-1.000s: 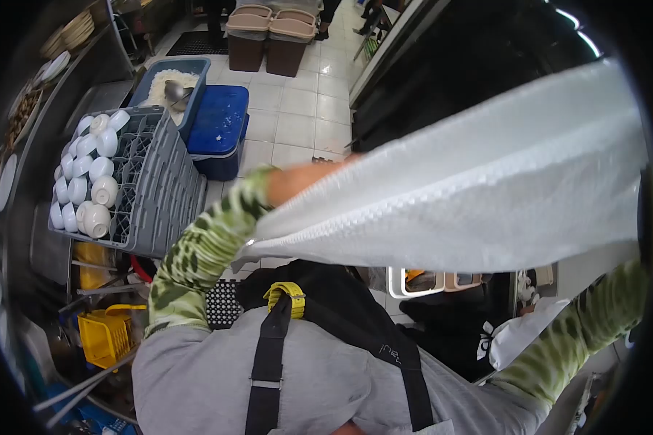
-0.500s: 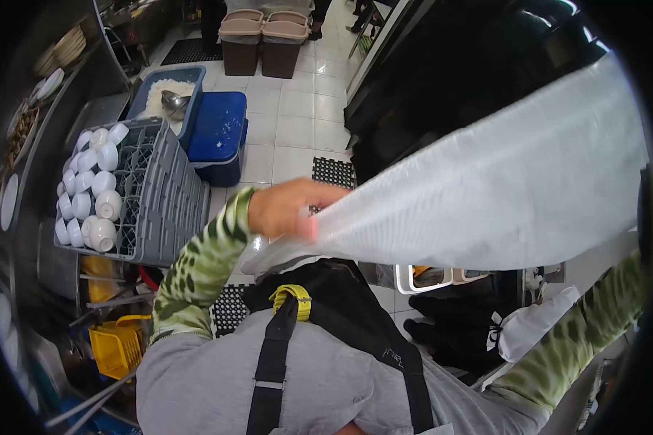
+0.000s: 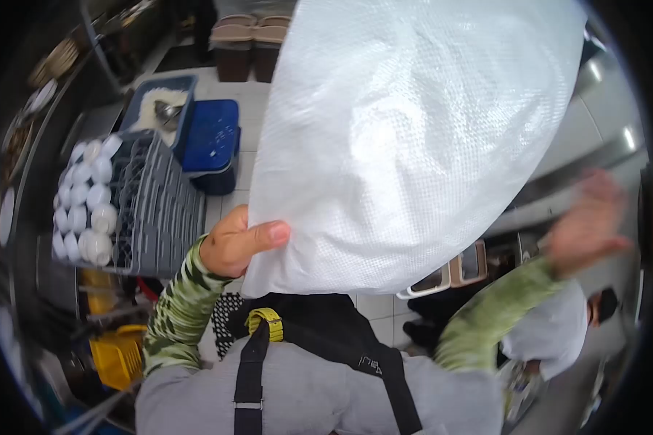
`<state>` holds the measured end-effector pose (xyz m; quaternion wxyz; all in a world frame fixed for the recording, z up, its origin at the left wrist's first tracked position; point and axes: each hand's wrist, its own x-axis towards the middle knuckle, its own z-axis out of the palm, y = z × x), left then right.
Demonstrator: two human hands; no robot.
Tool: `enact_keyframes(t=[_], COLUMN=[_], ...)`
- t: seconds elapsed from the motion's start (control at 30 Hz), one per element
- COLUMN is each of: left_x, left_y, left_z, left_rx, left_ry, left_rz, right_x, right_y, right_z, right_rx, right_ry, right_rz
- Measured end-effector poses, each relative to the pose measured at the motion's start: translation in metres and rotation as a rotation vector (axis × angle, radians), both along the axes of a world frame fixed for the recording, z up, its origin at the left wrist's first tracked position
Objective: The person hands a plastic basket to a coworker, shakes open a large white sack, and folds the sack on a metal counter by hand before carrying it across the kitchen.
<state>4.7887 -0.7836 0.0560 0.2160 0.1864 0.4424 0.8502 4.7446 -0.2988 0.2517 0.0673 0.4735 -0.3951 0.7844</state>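
A large white woven sack [image 3: 413, 145] fills the upper middle of the head view, spread flat and shiny. My left hand [image 3: 241, 243] grips its lower left edge, the thumb lying on top of the cloth and the fingers behind it. To the right of the sack, my right hand [image 3: 588, 221] is raised, apart from the cloth. It is blurred, but its fingers look spread and nothing shows in it.
At left, gray racks [image 3: 152, 210] hold white cups [image 3: 87, 196]. Beyond are a tub of white grains [image 3: 159, 109] with a metal scoop, and a blue lidded container [image 3: 212, 138]. Brown bins [image 3: 233, 51] stand behind. Another person [image 3: 548, 330] is at lower right.
The sack has swung from a stretched diagonal at right to upright before me. My left hand has moved left and slightly down. My right hand, hidden before, now shows away from the sack.
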Motion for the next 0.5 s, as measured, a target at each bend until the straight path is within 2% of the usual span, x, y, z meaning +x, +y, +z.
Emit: enact_keyframes(t=[0.03, 0.07, 0.1, 0.13, 0.17, 0.2, 0.3, 0.37, 0.4, 0.5], left_x=[0.001, 0.000, -0.008, -0.016, -0.023, -0.031, -0.055, -0.063, -0.061, -0.072], left_y=[-0.003, -0.002, 0.000, 0.000, -0.001, -0.003, -0.019, -0.026, -0.035, -0.062], left_z=[-0.003, -0.005, -0.003, -0.004, -0.006, -0.009, -0.010, -0.019, -0.012, -0.044], left_rx=[-0.006, -0.030, -0.062, -0.098, -0.108, -0.118, -0.156, -0.161, -0.193, -0.648], left_ry=[-0.069, -0.137, -0.172, -0.209, -0.242, -0.273, -0.359, -0.372, -0.307, 0.185], left_rz=[0.031, 0.038, 0.039, 0.074, 0.089, 0.099, 0.129, 0.199, 0.132, 0.020], right_x=[0.004, 0.006, 0.011, 0.017, 0.027, 0.033, 0.023, 0.011, 0.006, -0.020], right_y=[-0.026, -0.075, -0.110, -0.125, -0.138, -0.144, -0.149, -0.161, -0.161, -0.154], right_z=[-0.080, -0.159, -0.214, -0.265, -0.290, -0.305, -0.285, -0.262, -0.257, -0.248], right_rx=[-0.002, -0.069, 0.036, 0.030, -0.036, -0.104, 0.107, 0.060, 0.080, 0.070], right_ry=[-0.277, -0.766, -0.904, -0.867, -0.894, -0.907, -1.015, -1.018, -1.034, -1.075], right_rz=[0.014, -0.544, -0.588, -0.481, -0.282, -0.088, -0.049, -0.119, -0.142, -0.169])
